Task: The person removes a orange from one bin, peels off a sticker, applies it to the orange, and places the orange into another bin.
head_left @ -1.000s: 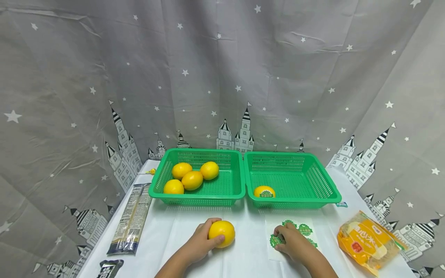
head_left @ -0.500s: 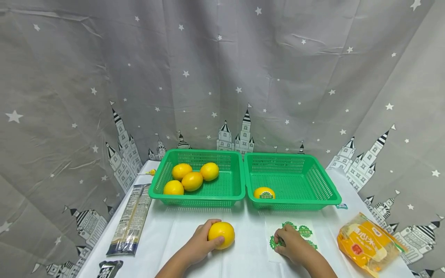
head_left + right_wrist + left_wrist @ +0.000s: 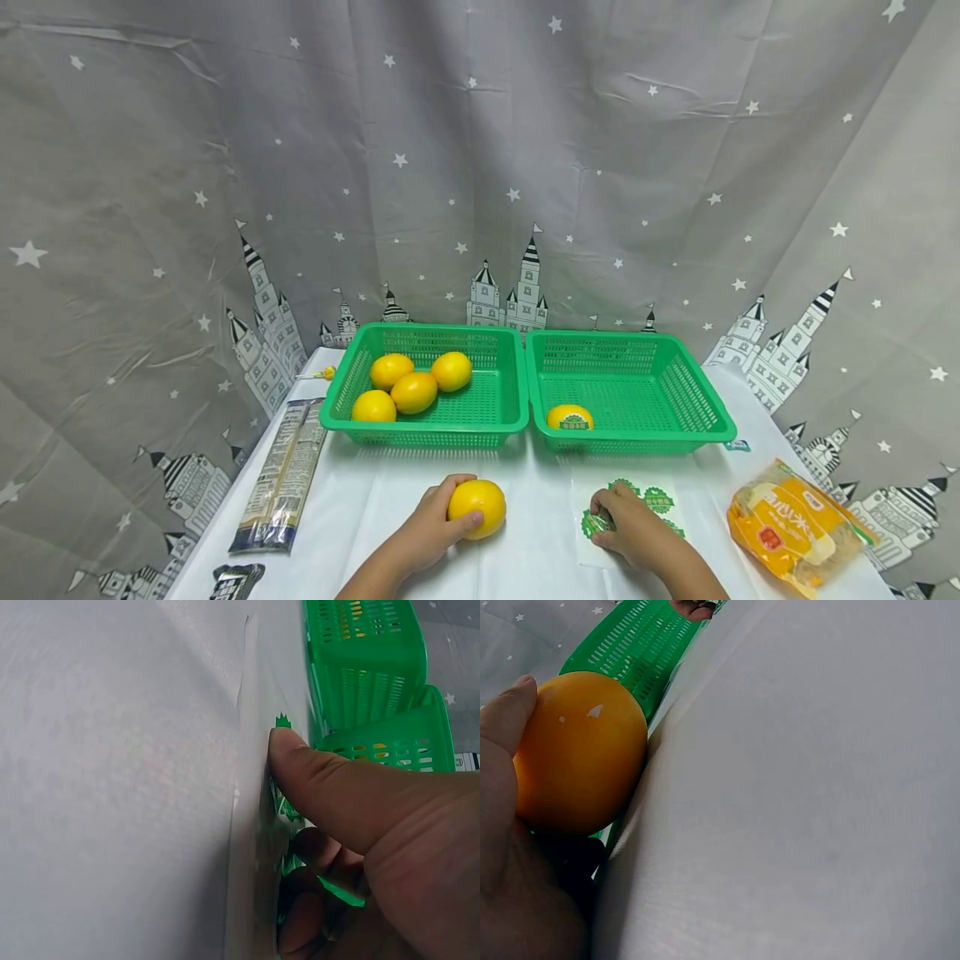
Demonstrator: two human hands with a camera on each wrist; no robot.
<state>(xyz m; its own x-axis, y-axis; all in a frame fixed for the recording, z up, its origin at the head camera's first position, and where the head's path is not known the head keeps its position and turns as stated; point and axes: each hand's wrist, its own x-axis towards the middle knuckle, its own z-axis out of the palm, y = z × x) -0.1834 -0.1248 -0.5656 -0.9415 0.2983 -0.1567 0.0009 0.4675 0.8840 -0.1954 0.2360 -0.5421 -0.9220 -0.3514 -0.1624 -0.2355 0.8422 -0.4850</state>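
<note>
In the head view my left hand (image 3: 437, 525) grips a yellow lemon (image 3: 480, 507) low over the white tabletop, thumb along its near side. The left wrist view shows that lemon (image 3: 585, 754) large, the thumb at its left. My right hand (image 3: 636, 527) bends over a clear sheet (image 3: 590, 482) of green round stickers, its thumb and fingers pinching at the left sticker (image 3: 589, 523). Seen from the right wrist, the thumb (image 3: 330, 776) lies against the sheet by a green sticker edge (image 3: 282, 720), with the other fingers curled below it. The hand covers part of the sheet.
Behind the hands stand two green baskets side by side. The left basket (image 3: 435, 437) holds several lemons; the right basket (image 3: 637, 443) holds one lemon (image 3: 570, 417) bearing a sticker. An orange food bag (image 3: 797, 525) lies at right, a long silvery packet (image 3: 281, 475) at left.
The right fingers shift slightly at the left sticker on the sheet. The left hand keeps the lemon in nearly the same place.
</note>
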